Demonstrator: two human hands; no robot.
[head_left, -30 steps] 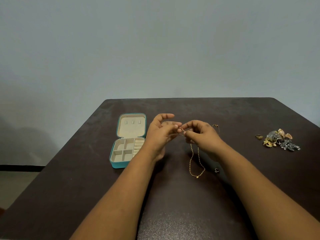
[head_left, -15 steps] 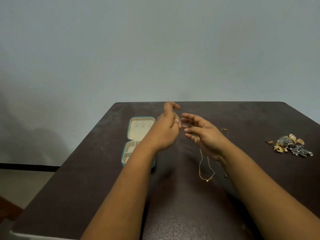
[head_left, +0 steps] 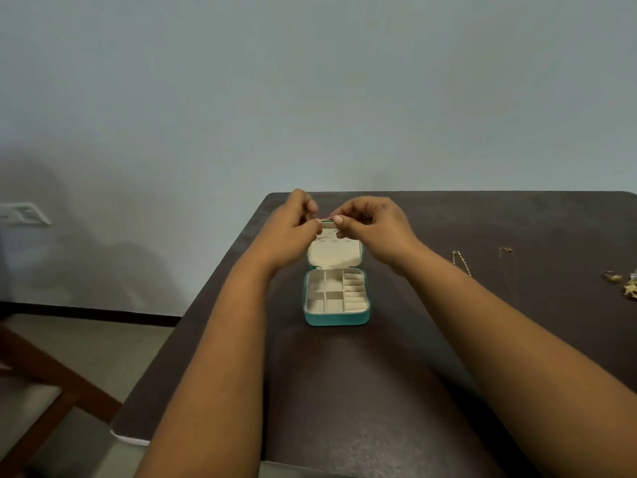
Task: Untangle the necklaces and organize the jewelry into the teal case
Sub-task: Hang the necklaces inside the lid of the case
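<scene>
While both the left hand (head_left: 293,224) and right hand (head_left: 370,224) pinch a thin necklace (head_left: 327,222) over the teal case (head_left: 336,317), at 12 o'clock, it seems light, limp, snag-prone; hold near the clasp.

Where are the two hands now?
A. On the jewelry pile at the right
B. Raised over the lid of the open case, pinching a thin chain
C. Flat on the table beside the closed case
B: the left hand and right hand meet above the open lid of the teal case, pinching a thin chain.
</scene>
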